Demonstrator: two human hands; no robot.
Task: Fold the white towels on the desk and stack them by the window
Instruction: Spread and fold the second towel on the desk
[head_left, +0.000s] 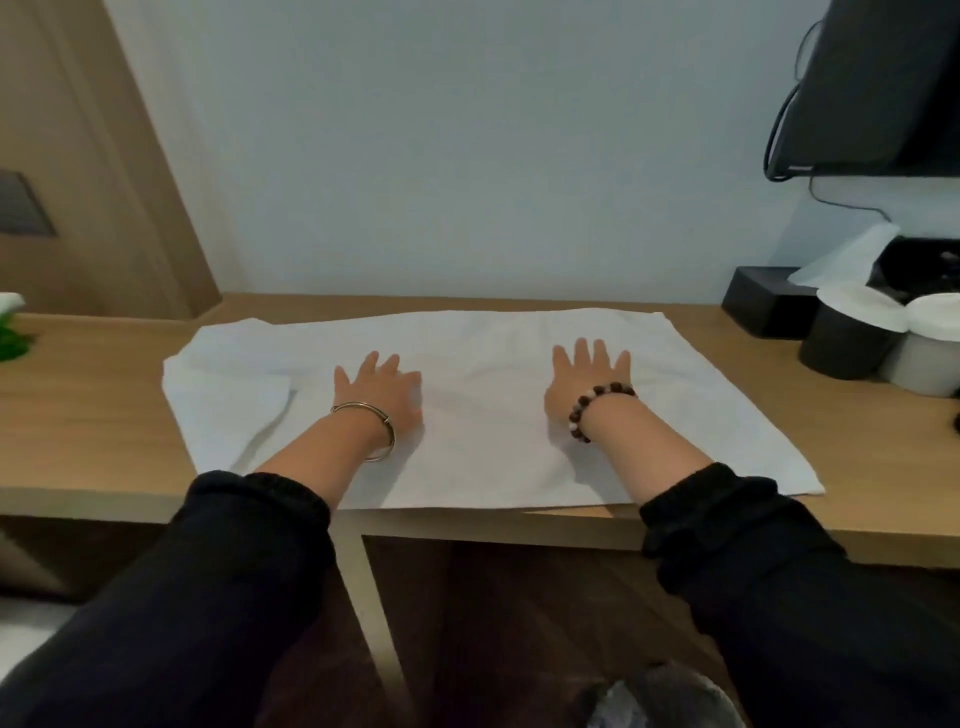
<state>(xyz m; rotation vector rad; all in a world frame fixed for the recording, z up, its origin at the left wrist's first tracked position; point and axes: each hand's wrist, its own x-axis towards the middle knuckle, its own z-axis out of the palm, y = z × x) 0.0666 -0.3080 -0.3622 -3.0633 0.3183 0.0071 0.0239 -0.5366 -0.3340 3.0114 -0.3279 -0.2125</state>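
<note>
**A:** Where's the towel?

**B:** The towel (483, 447) lies spread across the desk (88, 431), with its near edge at the desk's front lip. The left hand (382, 395) and right hand (589, 382) both rest flat on it, fingers spread, gripping nothing.

**A:** Smoothing it before a fold?

**B:** That's my read. I'd sweep outward from the middle and push the creases toward the ends. I'd also flatten the left corner, which looks doubled over, before bringing the edges together. The corners should match, or the stack may lean.

**A:** Any containers?

**B:** At the far right, apart from the towel, is a black box (763, 306) with a white tissue (841, 254) sticking out. Just beside it stand a dark cup (841, 348) and a white cup (924, 364). Each is under a white lid (857, 306), so I can't tell what's inside.
</note>
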